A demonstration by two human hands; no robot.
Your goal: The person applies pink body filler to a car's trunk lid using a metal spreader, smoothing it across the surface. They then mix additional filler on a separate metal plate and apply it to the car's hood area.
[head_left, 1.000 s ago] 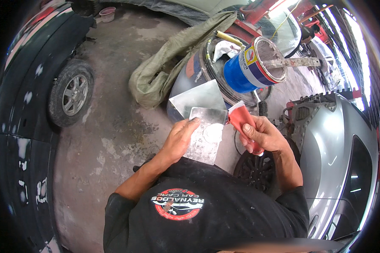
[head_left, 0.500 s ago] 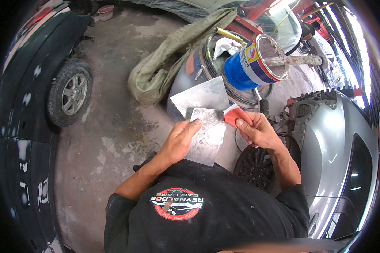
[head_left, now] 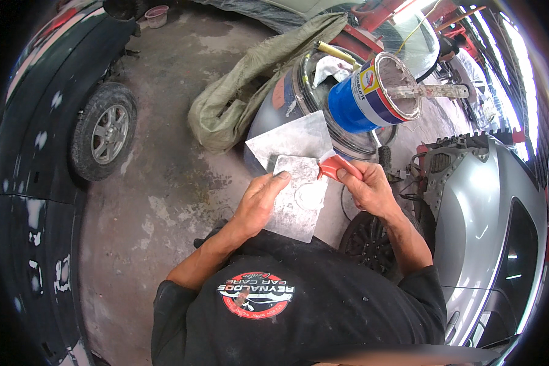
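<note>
My left hand (head_left: pixel 258 204) is closed round a metal putty plate (head_left: pixel 291 210), its thumb pressed on the upper face. A white dab of putty (head_left: pixel 310 195) sits near that plate's right edge. Beyond it a second flat metal sheet (head_left: pixel 293 139) sticks out; whether my left hand also holds it I cannot tell. My right hand (head_left: pixel 370 190) pinches a soft red tube (head_left: pixel 340 168), thumb on top. The tube's end points left over the plate's far right corner, close above the putty. Whether anything comes out of it is too small to tell.
A drum (head_left: pixel 265 119) stands ahead, bearing a blue paint can (head_left: pixel 354 100) with a smeared stick (head_left: pixel 430 91) across its mouth. Draped greenish cloth (head_left: pixel 219 116) lies beside it. A dark car (head_left: pixel 33 152) lines the left, a silver car (head_left: pixel 470 213) the right. Far left sits a small bucket (head_left: pixel 156 17).
The red tube has turned and shifted slightly left, its end now over the plate near the putty. My left hand and the plate have barely moved.
</note>
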